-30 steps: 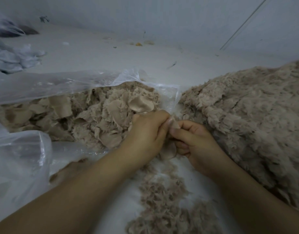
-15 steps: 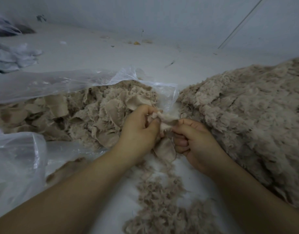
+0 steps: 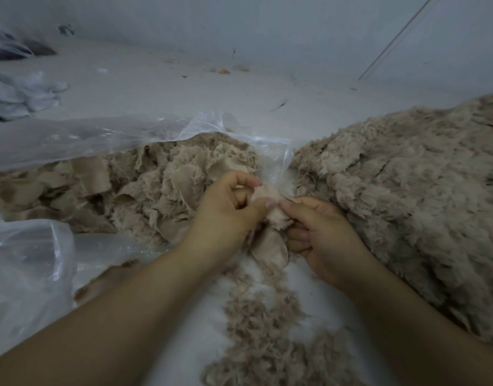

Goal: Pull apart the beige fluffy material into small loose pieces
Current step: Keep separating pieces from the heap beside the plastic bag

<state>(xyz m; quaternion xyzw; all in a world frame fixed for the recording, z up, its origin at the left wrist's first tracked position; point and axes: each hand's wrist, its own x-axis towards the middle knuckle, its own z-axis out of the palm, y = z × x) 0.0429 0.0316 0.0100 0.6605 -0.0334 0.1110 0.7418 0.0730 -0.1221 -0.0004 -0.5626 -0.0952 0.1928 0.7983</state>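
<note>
Both hands [image 3: 270, 215] pinch beige fluffy piece [image 3: 273, 207] btwn fingertips.

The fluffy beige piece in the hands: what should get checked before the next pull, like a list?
1. Left hand pinches the fluffy piece: ok.
2. Right hand pinches its other side: ok.
3. Piece held up off the floor: ok.
4. Loose bits lie below the hands, so new bits should land there: ok.
5. Clear plastic bag edge is close behind the piece, maybe caught: cannot tell.
6. Where the piece will split: cannot tell.
</note>
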